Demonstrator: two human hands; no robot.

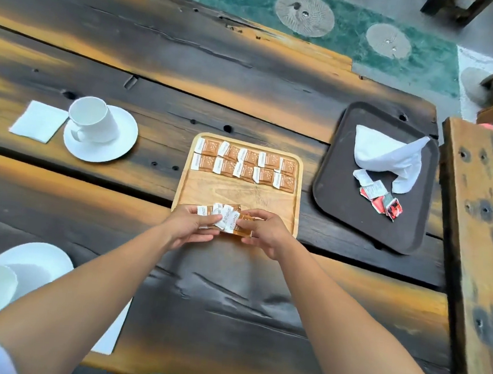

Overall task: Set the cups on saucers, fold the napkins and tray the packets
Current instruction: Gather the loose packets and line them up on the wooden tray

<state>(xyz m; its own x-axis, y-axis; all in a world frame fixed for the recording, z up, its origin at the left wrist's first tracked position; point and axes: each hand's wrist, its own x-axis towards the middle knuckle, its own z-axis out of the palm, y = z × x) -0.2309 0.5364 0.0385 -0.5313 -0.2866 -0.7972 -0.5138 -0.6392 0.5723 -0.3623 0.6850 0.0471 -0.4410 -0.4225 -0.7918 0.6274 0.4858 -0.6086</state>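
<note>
Both hands are pinching a small fan of glossy orange-and-white packets (227, 219) over the near edge of the square wooden tray (239, 192): the left hand (190, 223) is gripping one end, the right hand (265, 231) the other. Two neat rows of packets (242, 164) are lying flat along the tray's far side (overlapping slightly). A smooth white cup (91, 119) is sitting on its round saucer (124, 143), beside a folded square napkin (38, 121).

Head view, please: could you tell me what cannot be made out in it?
1. Head view, brown-and-white paper packets in the left grip and right grip: count hidden by overlap and the grips.
2. Head view, white paper napkin at lower left: mostly hidden by the left forearm.
3. Head view, print on the rowed brown packets in the light wooden tray: too small.
</note>
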